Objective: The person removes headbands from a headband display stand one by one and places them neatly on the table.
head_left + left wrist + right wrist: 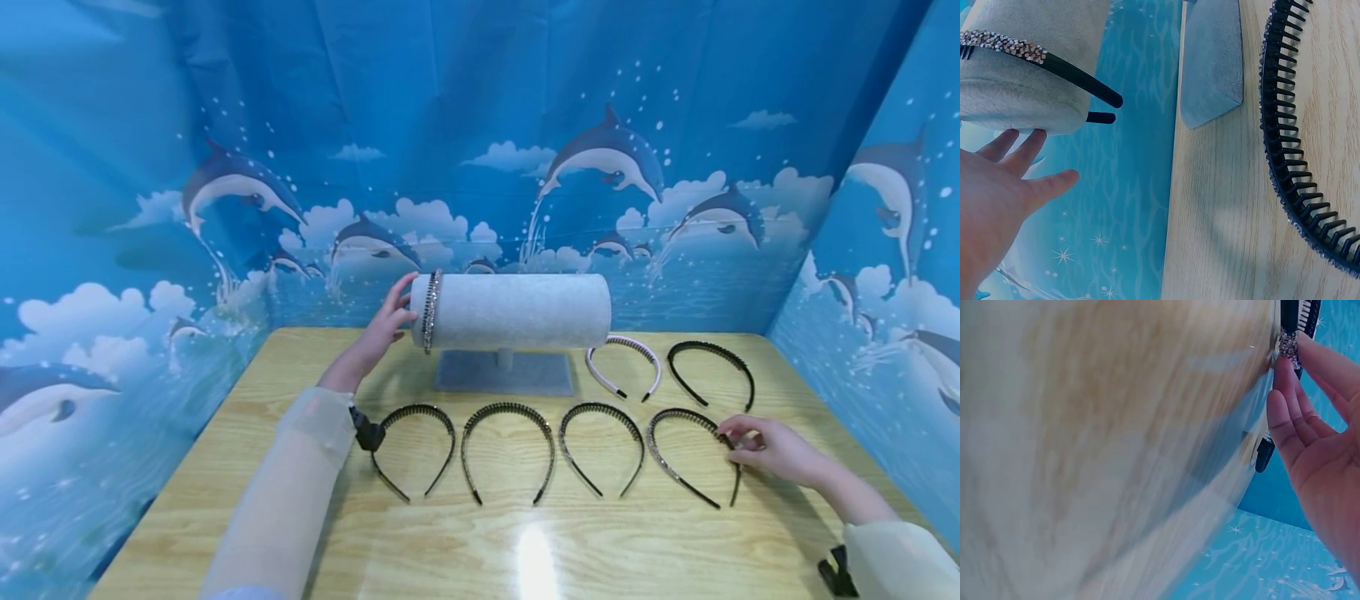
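Observation:
A pale grey velvet display roll (525,310) lies sideways on a flat-based stand (504,372), with a glittery toothed headband (431,312) round its left end. My left hand (387,318) is at that end, its fingertips touching the roll's face in the left wrist view and its thumb (1054,186) stretched out apart. At the right of the front row, my right hand (776,450) pinches one arm of a black headband (686,414) with sparkling stones between thumb and fingers. In the right wrist view its stone-covered part (1289,349) shows at the fingertips.
Three more dark toothed headbands, left (417,408), middle (508,407) and right (600,407), lie along the front row. Behind the right end are a white headband (654,360) and a black one (712,347). A dolphin-print backdrop (465,125) surrounds the wooden table (420,550).

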{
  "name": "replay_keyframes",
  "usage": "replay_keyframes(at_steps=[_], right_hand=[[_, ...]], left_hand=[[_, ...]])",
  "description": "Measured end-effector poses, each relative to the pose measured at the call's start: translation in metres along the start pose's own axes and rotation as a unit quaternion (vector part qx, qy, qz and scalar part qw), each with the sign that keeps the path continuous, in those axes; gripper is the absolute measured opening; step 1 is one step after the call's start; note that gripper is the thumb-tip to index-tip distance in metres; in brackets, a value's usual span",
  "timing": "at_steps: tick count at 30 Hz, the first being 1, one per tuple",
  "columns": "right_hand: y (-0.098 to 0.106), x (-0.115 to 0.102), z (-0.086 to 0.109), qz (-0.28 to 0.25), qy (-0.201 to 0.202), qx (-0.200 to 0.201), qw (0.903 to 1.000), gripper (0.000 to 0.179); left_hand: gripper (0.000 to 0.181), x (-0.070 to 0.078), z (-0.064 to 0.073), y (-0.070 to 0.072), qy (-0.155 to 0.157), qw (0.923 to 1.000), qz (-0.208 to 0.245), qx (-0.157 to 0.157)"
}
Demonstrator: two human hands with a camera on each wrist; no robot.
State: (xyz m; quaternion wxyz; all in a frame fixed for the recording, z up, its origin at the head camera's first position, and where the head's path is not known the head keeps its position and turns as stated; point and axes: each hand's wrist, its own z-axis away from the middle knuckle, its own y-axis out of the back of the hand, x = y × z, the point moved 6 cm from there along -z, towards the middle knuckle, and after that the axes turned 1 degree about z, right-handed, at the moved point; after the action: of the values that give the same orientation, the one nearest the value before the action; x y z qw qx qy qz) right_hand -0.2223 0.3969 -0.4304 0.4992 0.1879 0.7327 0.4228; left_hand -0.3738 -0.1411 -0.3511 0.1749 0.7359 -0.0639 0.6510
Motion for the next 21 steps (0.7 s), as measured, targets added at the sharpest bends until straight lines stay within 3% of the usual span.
replay_keyframes(at_steps=[13,21], right_hand=[[0.001,0.006,0.002,0.010,-0.038,0.019,0.9990,0.031],[0.012,-0.011,-0.009,0.011,-0.015,0.050,0.9986,0.032]], left_hand=[[0.067,0.005,0.003,-0.002,0.012,0.9998,0.014,-0.010],[0.067,0.009,0.005,-0.003,0.020,0.9995,0.020,-0.015]])
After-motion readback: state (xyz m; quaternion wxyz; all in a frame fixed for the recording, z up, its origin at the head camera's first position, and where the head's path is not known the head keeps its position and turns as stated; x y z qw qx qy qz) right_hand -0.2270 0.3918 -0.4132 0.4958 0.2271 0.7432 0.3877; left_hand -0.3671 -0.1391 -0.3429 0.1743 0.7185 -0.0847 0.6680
